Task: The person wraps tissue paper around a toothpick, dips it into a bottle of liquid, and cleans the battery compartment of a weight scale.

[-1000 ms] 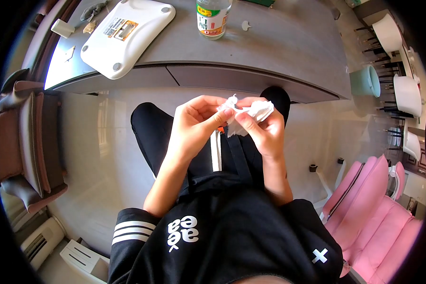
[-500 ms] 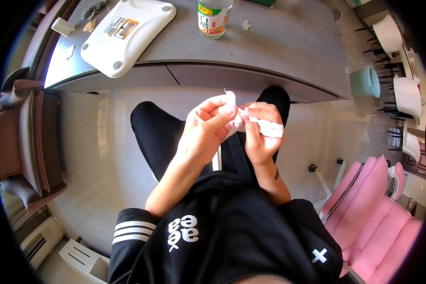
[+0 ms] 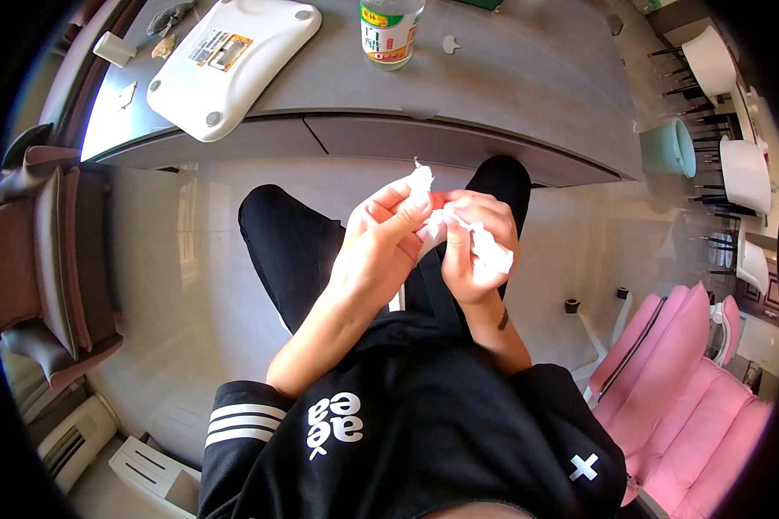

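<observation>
two hands meet over the gap between the knees, drawn close together and both closed on one crumpled white tissue [image 3: 492,251]. the left hand [image 3: 374,232] pinches it between thumb and fingers, and a twisted wisp pokes up past the fingertips. the right hand [image 3: 476,246] grips the other part, its thumb pressed on the folds while a loose end spills down over the palm side. the tissue hangs in the air, in front of the black top [image 3: 459,424] and between the knees of the black trousers [image 3: 286,242], apart from the surface [image 3: 511,95] ahead. on that grey surface stands a clear bottle [image 3: 388,39] with a green, white and orange label, and a small white scrap [image 3: 450,45] lies just to its right. to the bottle's left rests a flat white device [image 3: 242,86] with round grey pads near its corners and a label in the middle; beyond it are a white cylinder [image 3: 115,50] and a dark grey cloth-like bundle [image 3: 170,17]. farther out, a brown sofa [image 3: 52,251] sits on the left, with a pale green bin [image 3: 666,149], white chairs [image 3: 744,176] and a pink chair [image 3: 666,406] on the right.
</observation>
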Available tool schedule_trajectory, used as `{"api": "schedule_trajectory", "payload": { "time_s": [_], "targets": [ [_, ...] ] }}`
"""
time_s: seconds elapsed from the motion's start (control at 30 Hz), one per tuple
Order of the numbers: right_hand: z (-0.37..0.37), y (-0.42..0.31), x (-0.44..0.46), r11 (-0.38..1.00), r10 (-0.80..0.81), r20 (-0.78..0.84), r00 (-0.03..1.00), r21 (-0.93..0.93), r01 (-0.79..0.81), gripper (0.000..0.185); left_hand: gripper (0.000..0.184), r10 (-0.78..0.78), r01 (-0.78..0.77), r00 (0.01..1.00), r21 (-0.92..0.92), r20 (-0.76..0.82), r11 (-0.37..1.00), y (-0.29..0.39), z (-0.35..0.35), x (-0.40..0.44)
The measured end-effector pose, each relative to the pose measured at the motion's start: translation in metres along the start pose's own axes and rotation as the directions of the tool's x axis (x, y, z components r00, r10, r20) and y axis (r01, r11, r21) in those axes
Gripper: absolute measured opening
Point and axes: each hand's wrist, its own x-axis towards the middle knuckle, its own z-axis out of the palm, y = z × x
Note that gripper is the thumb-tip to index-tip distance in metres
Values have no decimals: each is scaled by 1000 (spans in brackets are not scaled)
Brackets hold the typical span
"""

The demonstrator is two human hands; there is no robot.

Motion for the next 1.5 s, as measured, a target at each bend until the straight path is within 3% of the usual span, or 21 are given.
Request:
{"api": "schedule_trajectory", "payload": {
  "time_s": [0.07, 0.13, 0.17, 0.2, 0.27, 0.37, 0.53, 0.6, 0.67, 0.83, 1.03, 1.07, 1.1, 1.17, 1.2, 1.27, 1.3, 1.37, 1.4, 1.43, 1.5],
  "targets": [
    [1, 2, -2, 1000, 5, -26, 1000, 27, -4, 14, 24, 47, -46, 999, 48, -26, 998, -1, 4, -2],
    [-2, -6, 2, 907, 338, 43, 940, 252, -337, 13, 25, 104, -102, 994, 85, -27, 991, 0, 2, -3],
    [-5, -11, 6, 773, 494, 135, 859, 383, -505, 12, 24, 187, -175, 982, 284, -14, 943, 2, 1, -3],
    [-8, -14, 10, 690, 581, 188, 792, 401, -602, 14, 23, 264, -240, 964, 470, 15, 849, 3, 1, -4],
    [-11, -15, 18, 600, 622, 312, 718, 399, -693, 12, 22, 309, -283, 951, 499, 32, 819, 2, 2, -4],
    [-17, -8, 10, 676, 597, 290, 748, 320, -664, 11, 21, 396, -366, 915, 555, 71, 747, 2, 3, -3],
    [-11, -9, 6, 830, 460, 199, 865, 250, -499, 14, 17, 327, -303, 945, 319, -22, 898, 4, -4, 2],
    [-13, -11, 6, 799, 455, 106, 884, 391, -458, 14, 17, 338, -301, 939, 324, -65, 897, 10, -7, 5],
    [-20, -1, 11, 859, 399, 88, 913, 313, -405, 13, 19, 362, -319, 930, 368, -54, 874, 14, -14, 7],
    [-58, 70, 57, 722, 665, -201, 719, 423, -549, 22, 22, 207, -138, 972, 446, -108, 884, 21, -17, 0],
    [-133, 212, 114, 731, 666, -444, 600, 228, -643, 29, 14, 142, -69, 980, 426, -142, 902, 30, -25, -10],
    [-142, 230, 114, 794, 582, -441, 683, 128, -594, 43, 13, 138, -63, 979, 422, -150, 904, 31, -26, -10],
    [-148, 232, 115, 718, 328, -587, 740, -355, -599, 53, 12, 142, -72, 980, 426, -136, 902, 33, -28, -12],
    [-146, 215, 111, 491, -37, -540, 841, -743, -455, 71, 12, 177, -102, 975, 435, -137, 895, 34, -30, -15],
    [-136, 190, 110, 558, -111, -502, 858, -746, -364, 80, 11, 199, -121, 971, 444, -132, 888, 35, -31, -15],
    [-92, 132, 100, 909, 226, -481, 847, -208, -361, 62, 11, 218, -137, 968, 462, -126, 876, 36, -29, -13],
    [-71, 102, 89, 937, 327, -285, 901, -30, -349, 48, 11, 237, -143, 964, 516, -120, 844, 35, -25, -12],
    [-39, 40, 77, 739, 495, 330, 804, 327, -589, 43, 12, 254, -157, 963, 582, -88, 798, 30, -21, -9],
    [-25, 23, 67, 604, 488, 479, 730, 419, -678, 46, 13, 257, -173, 965, 594, -59, 786, 27, -19, -7],
    [-13, 15, 53, 707, 412, 535, 738, 323, -629, 51, 13, 218, -124, 973, 631, -73, 766, 27, -17, -7],
    [-1, -4, 42, 653, 447, 589, 674, 300, -695, 52, 15, 254, -185, 967, 672, -6, 717, 21, -19, -7]
  ]
}}
